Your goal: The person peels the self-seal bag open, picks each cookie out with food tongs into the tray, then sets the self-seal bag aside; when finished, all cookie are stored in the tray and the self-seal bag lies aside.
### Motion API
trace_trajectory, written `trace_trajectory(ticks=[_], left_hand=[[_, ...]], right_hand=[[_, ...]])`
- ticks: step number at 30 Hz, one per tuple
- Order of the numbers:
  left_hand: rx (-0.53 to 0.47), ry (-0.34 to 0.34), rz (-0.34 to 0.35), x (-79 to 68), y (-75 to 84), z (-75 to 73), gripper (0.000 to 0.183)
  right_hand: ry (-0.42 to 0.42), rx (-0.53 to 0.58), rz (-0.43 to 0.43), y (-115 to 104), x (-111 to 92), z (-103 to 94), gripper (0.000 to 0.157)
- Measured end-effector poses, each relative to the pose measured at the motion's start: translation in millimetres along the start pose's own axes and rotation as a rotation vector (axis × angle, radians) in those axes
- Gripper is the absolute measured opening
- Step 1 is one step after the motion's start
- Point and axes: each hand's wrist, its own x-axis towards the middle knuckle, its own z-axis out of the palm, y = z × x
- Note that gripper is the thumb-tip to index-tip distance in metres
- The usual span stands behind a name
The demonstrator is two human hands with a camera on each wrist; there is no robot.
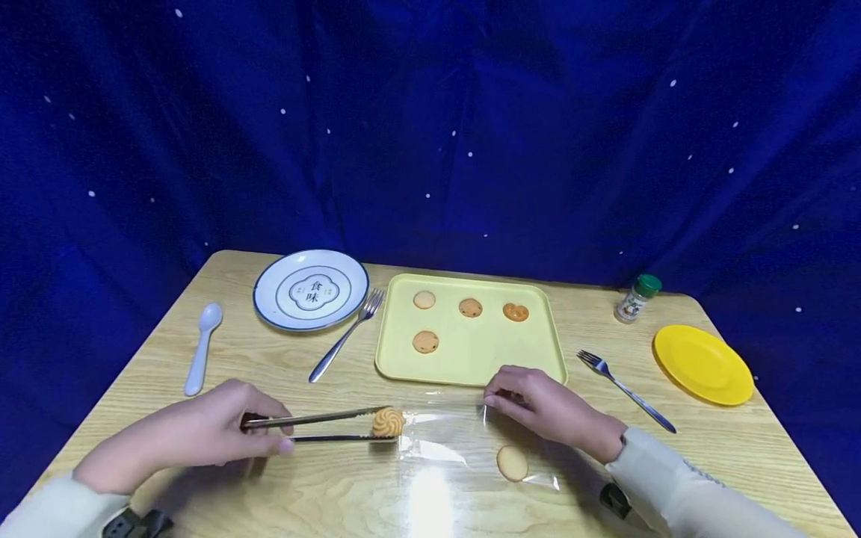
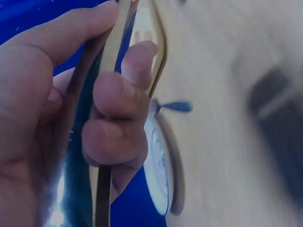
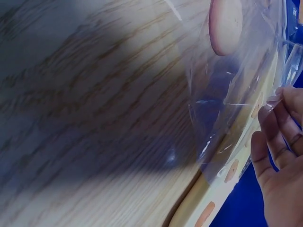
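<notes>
My left hand (image 1: pixel 215 426) grips a pair of metal tongs (image 1: pixel 323 418). A swirl-shaped cookie (image 1: pixel 388 423) is held between the tong tips, at the left end of a clear plastic bag (image 1: pixel 447 430). My right hand (image 1: pixel 545 407) pinches the bag's edge between thumb and fingertip, as the right wrist view shows. A plain round cookie (image 1: pixel 513 463) lies in the bag near its right end. Beyond the bag, a pale yellow tray (image 1: pixel 498 351) carries several cookies, among them a round one (image 1: pixel 425 342) at the front left and a pretzel-shaped one (image 1: pixel 516 312).
A white plate with a blue rim (image 1: pixel 269 299), a fork (image 1: pixel 346 334) and a white spoon (image 1: pixel 199 351) lie to the left. On the right are another fork (image 1: pixel 628 392), a yellow plate (image 1: pixel 702 365) and a green-capped shaker (image 1: pixel 635 300). A dark blue curtain (image 1: pixel 430 134) hangs behind the table.
</notes>
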Motion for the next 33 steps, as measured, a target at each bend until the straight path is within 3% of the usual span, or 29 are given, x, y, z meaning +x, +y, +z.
trace_trajectory(ticks=[4, 7, 11, 17, 22, 27, 33], left_hand=[[0.057, 0.086, -0.039, 0.4, -2.1, -9.9, 0.013], [0.141, 0.151, -0.074, 15.5, -1.2, -10.6, 0.016], [0.189, 0.161, -0.134, 51.2, 2.0, -2.0, 0.023], [0.212, 0.143, -0.221, 113.9, 11.5, 22.4, 0.027], [0.277, 0.136, -0.293, 149.9, 19.9, 37.7, 0.035], [0.254, 0.083, -0.374, 164.7, 23.5, 47.2, 0.039], [0.244, 0.072, -0.420, 167.5, 21.4, 56.8, 0.036]], right_hand=[[-0.005, 0.001, 0.006, 0, -1, 0.8, 0.011], [-0.008, -0.001, 0.003, 0, 0, 0.4, 0.011], [-0.016, -0.014, -0.002, -1, 1, -1.1, 0.011], [-0.015, -0.030, 0.000, 1, -1, -5.2, 0.010], [-0.031, -0.013, -0.006, 0, 1, -3.1, 0.011], [-0.029, -0.009, 0.004, -1, 2, 0.5, 0.012], [-0.040, -0.007, 0.023, -2, 3, 3.8, 0.012]])
